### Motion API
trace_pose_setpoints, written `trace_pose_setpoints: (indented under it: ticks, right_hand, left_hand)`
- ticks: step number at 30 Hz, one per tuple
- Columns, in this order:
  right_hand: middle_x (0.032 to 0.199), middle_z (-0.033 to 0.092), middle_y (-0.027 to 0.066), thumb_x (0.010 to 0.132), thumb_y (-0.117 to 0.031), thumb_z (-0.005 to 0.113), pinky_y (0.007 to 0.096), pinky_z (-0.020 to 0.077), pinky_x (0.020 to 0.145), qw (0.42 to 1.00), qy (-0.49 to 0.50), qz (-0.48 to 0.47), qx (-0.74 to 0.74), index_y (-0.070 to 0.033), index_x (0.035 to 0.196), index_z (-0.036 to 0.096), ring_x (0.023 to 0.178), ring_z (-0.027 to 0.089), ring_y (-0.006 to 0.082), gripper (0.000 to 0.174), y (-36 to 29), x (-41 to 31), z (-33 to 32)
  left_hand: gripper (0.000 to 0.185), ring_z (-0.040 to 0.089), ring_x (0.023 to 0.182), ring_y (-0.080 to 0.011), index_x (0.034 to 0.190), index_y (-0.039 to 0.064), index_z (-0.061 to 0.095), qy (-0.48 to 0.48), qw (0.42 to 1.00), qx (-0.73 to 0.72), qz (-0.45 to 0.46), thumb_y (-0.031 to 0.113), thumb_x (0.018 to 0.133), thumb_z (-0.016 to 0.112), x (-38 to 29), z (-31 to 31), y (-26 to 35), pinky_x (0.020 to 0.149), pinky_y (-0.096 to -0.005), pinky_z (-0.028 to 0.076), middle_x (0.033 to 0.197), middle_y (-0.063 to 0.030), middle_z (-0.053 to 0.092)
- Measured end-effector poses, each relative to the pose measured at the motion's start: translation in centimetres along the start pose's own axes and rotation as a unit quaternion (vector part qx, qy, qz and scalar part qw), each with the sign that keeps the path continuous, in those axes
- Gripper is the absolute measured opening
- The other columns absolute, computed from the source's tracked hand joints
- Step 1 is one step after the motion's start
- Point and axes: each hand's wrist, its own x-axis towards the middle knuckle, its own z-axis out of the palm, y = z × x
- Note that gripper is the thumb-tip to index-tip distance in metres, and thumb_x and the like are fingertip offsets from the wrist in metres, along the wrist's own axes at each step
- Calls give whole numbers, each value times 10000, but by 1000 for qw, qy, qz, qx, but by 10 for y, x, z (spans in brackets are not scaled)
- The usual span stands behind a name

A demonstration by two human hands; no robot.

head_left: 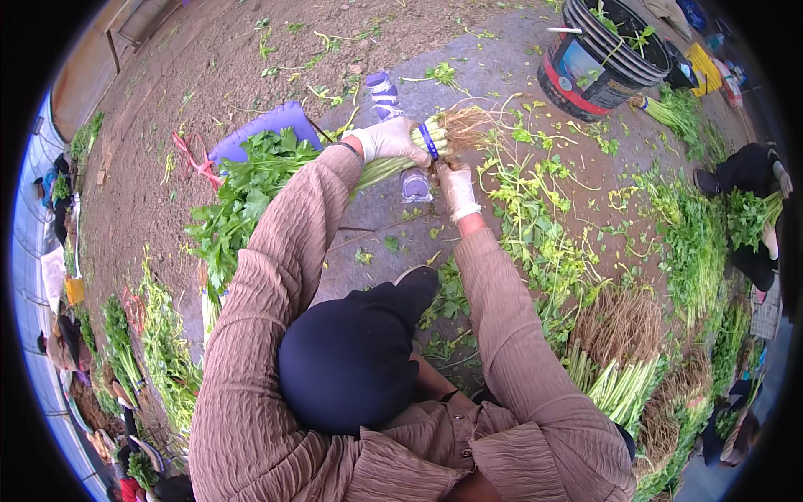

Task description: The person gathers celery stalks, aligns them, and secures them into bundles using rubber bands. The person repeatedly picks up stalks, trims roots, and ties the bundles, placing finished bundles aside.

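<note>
A bundle of leafy celery (382, 172) lies across in front of me, leaves to the left and brown roots (467, 122) to the right. My left hand (395, 141), in a pale thin glove, grips the stalks from above. Just beside its fingers a blue band (429, 141) with light printing wraps the stalks near the roots. My right hand (457, 188), in a soiled glove, pinches at the band's lower end; its fingertips are partly hidden. Purple padded pieces in clear wrap (382, 94) show behind and below the bundle.
A purple pad (266, 135) with a pink tie (197, 163) lies at the left. Black buckets (602, 63) stand at the upper right. Loose trimmings (539, 232) and rooted celery (627, 383) cover the ground to my right. Other people (753, 207) work at both sides.
</note>
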Motion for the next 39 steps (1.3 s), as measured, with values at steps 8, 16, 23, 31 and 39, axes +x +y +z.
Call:
trace_pose_setpoints:
  ticks: [8, 16, 23, 31, 39]
  right_hand:
    - [707, 703, 92, 826, -84, 597, 289, 502, 618, 976, 40, -71, -200, 21, 797, 720, 626, 628, 130, 164, -8, -5, -3]
    - [647, 683, 106, 718, -110, 617, 317, 518, 616, 968, 37, 105, -224, 16, 659, 691, 604, 656, 189, 158, -6, 11, -8]
    - [915, 714, 66, 871, -119, 628, 313, 525, 641, 990, 21, 116, 73, -23, 1019, 697, 724, 664, 156, 190, 8, -19, -28]
    - [1184, 653, 88, 964, -236, 577, 259, 494, 742, 992, -93, 32, -73, 5, 1372, 485, 906, 619, 143, 482, -2, 25, -21]
    - [1189, 611, 187, 1005, -106, 445, 288, 557, 712, 881, -269, 73, 383, -142, 1531, 220, 954, 663, 225, 573, -2, -76, -40]
  left_hand:
    - [533, 661, 846, -181, 1045, -13, 677, -5, 1000, -5, -24, 259, 616, 840, 1, -7, 1, 777, -325, 531, 943, -102, 708]
    - [530, 655, 851, -178, 1079, -19, 661, -1, 999, 39, -33, 230, 641, 825, 1, -2, 6, 784, -327, 531, 951, -100, 704]
    - [557, 648, 860, -164, 1157, -23, 618, -13, 1000, 10, -21, 161, 670, 816, 3, -6, -2, 787, -308, 533, 972, -86, 696]
    - [607, 654, 899, -187, 1171, -27, 614, -51, 998, -20, -29, 240, 669, 828, -5, -12, 5, 814, -319, 527, 1018, -103, 695]
    - [863, 563, 1185, -269, 1366, -48, 446, -38, 993, 109, 29, 319, 688, 833, -25, -17, 12, 1017, -342, 435, 1290, -208, 578]
